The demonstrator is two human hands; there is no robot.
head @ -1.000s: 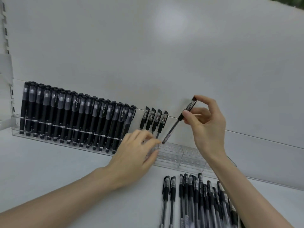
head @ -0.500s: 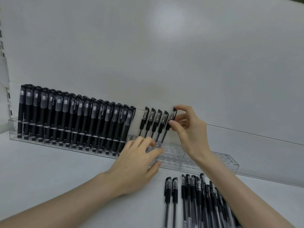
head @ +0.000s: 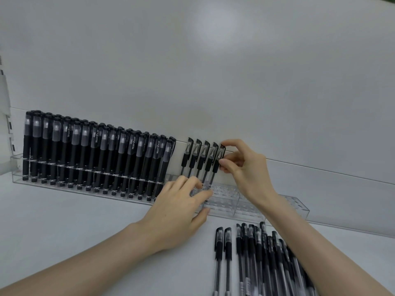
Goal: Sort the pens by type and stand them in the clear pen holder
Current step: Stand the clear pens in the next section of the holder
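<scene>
White tabletop (head: 64,221), pale grey back panel (head: 213,82) with soft light glare, white slotted fitting (head: 4,92) at far left

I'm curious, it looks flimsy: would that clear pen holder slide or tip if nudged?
Likely light: the clear pen holder looks like thin plastic, so its empty right end might slide. The left hand rests on it, seemingly steadying it. Tipping seems unlikely: it is long and low.

Loose pens (head: 259,253) cut off at the bottom edge (and blurred), tips of 5 standing pens (head: 202,160) behind left hand (head: 175,212)
</scene>
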